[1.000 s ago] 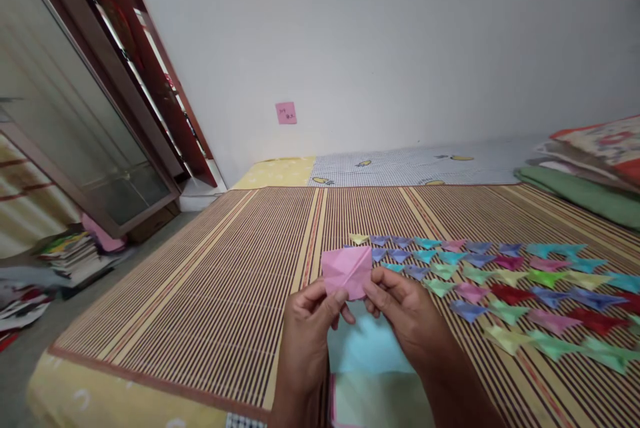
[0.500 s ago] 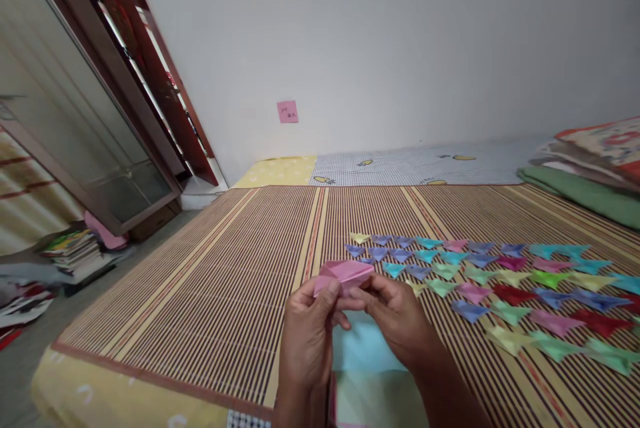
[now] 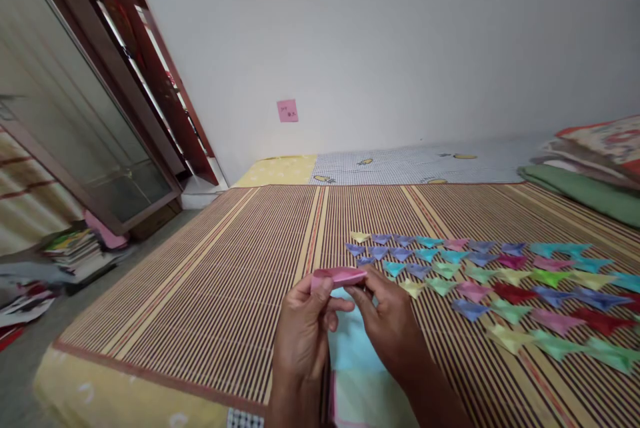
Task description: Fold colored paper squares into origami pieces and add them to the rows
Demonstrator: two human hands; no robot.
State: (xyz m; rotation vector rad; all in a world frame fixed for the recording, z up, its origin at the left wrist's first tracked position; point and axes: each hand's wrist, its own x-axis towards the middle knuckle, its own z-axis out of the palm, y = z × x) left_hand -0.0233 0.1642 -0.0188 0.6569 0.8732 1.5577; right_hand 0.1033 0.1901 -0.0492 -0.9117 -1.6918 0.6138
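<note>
A pink folded paper (image 3: 340, 276) is held up between my two hands, above the striped mat. My left hand (image 3: 306, 321) pinches its left end between thumb and fingers. At its right end, my right hand (image 3: 387, 315) grips the paper's tip with thumb and forefinger. Below my hands lie flat sheets of paper, a light blue one (image 3: 350, 341) and a pale green one (image 3: 373, 398). To the right, several small folded paper pieces in many colours, such as a dark red one (image 3: 514, 293) and a blue one (image 3: 470, 309), lie in rows.
The striped mat (image 3: 200, 301) covers a bed. Folded bedding (image 3: 575, 191) is stacked at the far right. A pink note (image 3: 287, 111) sticks to the wall (image 3: 400, 48). On the left stand a glass-panelled door (image 3: 90, 101) and a pile of books (image 3: 73, 248).
The pink paper has turned and now shows a narrower, edge-on shape. My hands have shifted slightly down and left, with both still holding it.
</note>
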